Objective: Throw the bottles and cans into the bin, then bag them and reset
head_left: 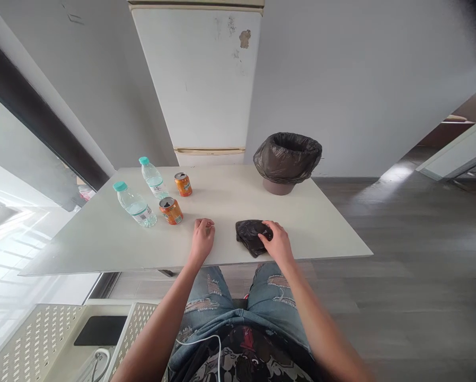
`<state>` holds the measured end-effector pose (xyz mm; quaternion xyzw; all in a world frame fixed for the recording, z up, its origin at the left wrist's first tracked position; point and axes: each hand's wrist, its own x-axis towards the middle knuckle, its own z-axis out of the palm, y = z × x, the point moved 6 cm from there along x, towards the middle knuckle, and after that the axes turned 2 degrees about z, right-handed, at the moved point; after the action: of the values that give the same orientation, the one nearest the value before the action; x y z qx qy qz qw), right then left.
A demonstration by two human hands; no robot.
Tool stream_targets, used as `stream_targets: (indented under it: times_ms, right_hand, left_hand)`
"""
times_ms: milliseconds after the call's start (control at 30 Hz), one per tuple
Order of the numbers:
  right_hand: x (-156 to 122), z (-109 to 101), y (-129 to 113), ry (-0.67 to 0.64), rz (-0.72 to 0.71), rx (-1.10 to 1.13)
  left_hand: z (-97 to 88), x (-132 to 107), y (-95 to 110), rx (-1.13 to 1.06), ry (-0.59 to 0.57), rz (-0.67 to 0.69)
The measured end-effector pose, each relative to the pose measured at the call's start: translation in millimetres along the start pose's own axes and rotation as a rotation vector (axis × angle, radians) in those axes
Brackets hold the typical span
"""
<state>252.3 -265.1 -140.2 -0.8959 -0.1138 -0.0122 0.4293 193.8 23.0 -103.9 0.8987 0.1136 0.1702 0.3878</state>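
My right hand rests on a crumpled black plastic bag lying near the front edge of the white table; its fingers curl onto the bag's right side. My left hand lies on the table just left of the bag with fingers curled under, holding nothing visible. Behind my left hand stand two orange drink cans and two clear water bottles with teal caps. A brown bin lined with a black bag stands at the table's far right.
A white fridge stands against the wall behind the table. Grey wood floor lies to the right. At lower left is a white perforated stand with a dark phone-like slab and a cable. A window runs along the left.
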Motion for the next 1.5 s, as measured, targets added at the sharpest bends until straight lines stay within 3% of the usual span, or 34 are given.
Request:
stream_targets:
  times_ms: [133,267,400,467,533,633,733,867,967,1100,1267,1367,1500]
  right_hand:
    - [-4,-20,14,0.161,-0.088,0.077]
    - [2,-69,80,0.339,0.023,-0.039]
    - [12,-123,154,0.376,0.151,-0.166]
    - [16,-139,174,0.332,0.156,-0.207]
    - [18,-146,177,0.303,0.161,-0.251]
    - [23,-154,147,0.435,0.099,-0.31]
    - [41,-159,90,0.552,-0.057,-0.251]
    - [98,-163,8,0.489,-0.213,-0.227]
    - [148,-160,-31,0.369,-0.209,-0.321]
    - [197,-151,-44,0.305,-0.086,-0.478]
    - [227,-150,-48,0.312,-0.06,-0.488]
    - [230,-151,-56,0.293,-0.041,-0.491]
    - [211,-145,-82,0.296,-0.122,-0.434]
  left_hand:
    - [1.6,0,0,0.005,-0.016,0.016]
    - [5.8,0,1,0.047,-0.071,0.047]
    - [8.0,-1,2,0.099,-0.084,0.062]
    - [9.1,-1,2,0.114,-0.085,0.069]
    - [9.9,0,1,0.125,-0.087,0.067]
    - [10.1,0,-1,0.136,-0.086,0.06]
    - [10.5,0,-1,0.153,-0.091,0.059]
    - [16.2,-3,5,0.303,-0.103,0.108]
    - [23.2,-8,14,0.515,-0.098,0.206]
    - [28.3,-13,20,0.641,-0.097,0.258]
    - [28.1,-14,19,0.657,-0.114,0.253]
    - [27.3,-13,19,0.645,-0.114,0.247]
    - [27.1,-13,20,0.629,-0.113,0.249]
